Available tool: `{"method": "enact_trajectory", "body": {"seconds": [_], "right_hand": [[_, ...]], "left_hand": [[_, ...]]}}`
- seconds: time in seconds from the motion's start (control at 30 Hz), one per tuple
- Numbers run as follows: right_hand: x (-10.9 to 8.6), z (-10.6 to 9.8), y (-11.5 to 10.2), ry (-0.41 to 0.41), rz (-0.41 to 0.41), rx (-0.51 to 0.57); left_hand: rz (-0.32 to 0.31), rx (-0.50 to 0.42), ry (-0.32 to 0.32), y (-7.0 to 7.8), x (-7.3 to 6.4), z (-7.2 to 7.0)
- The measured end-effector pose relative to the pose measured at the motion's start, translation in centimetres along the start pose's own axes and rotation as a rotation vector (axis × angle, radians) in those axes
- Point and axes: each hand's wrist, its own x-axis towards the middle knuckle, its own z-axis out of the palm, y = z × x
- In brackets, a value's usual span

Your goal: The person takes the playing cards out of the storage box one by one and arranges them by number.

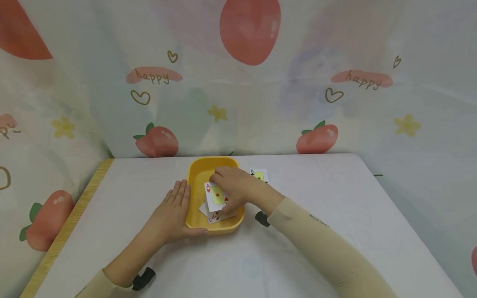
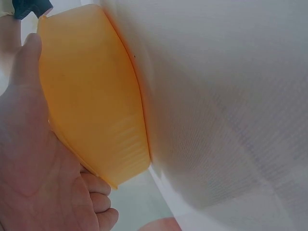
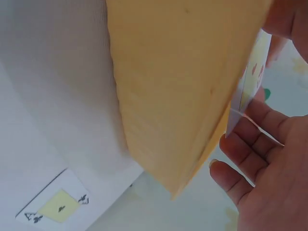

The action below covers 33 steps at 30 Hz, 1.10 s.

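My right hand (image 1: pixel 238 186) is over a yellow plastic tray (image 1: pixel 199 174) and holds an ace of hearts playing card (image 1: pixel 216 198) by its edges, between thumb and fingers. Beneath that card, other playing cards (image 1: pixel 214 218) lie overlapping on the tray floor, partly hidden. In the right wrist view, the held card (image 3: pixel 252 77) shows beside the tray's rim, with fingertips against it. My left hand (image 1: pixel 169 221) rests along the tray's left side, fingers straight and thumb at the near edge. The left wrist view shows this palm (image 2: pixel 38 159) against the tray wall (image 2: pixel 96 96).
An ace of clubs card (image 3: pixel 60 209) lies face up on the white tabletop, right of the tray. Wood trim (image 1: pixel 56 231) runs along the table's left edge. A patterned cloth wall (image 1: pixel 253 103) stands behind. Black wrist straps (image 1: pixel 144 279) show at both wrists.
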Motion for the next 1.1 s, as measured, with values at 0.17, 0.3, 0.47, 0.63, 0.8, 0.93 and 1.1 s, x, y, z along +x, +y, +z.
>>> {"method": "enact_trajectory", "body": {"seconds": [0.17, 0.3, 0.47, 0.63, 0.8, 0.93, 1.1], "right_hand": [[-1.0, -0.5, 0.9, 0.030, 0.011, -0.005], [-1.7, -0.8, 1.9, 0.050, 0.018, -0.012], [-2.5, -0.9, 3.0, 0.070, 0.040, -0.014], [-3.2, -1.0, 3.8, 0.078, 0.071, 0.018], [-4.0, -1.2, 4.5, 0.080, 0.100, 0.031], [-4.8, -1.4, 5.0, 0.087, 0.116, 0.035], [-5.7, -1.6, 5.9, 0.106, 0.135, 0.044]], "left_hand": [[-0.003, -0.001, 0.000, 0.1, 0.0, -0.1], [-0.005, -0.005, 0.001, 0.1, 0.0, 0.0], [-0.010, -0.001, -0.001, 0.2, 0.1, 0.1], [-0.015, -0.005, 0.003, 0.2, 0.1, 0.2], [-0.024, -0.005, 0.003, 0.2, 0.1, 0.1], [-0.030, -0.003, -0.007, 0.3, 0.1, 0.1], [-0.029, 0.001, -0.006, 0.4, 0.0, 0.1]]}}
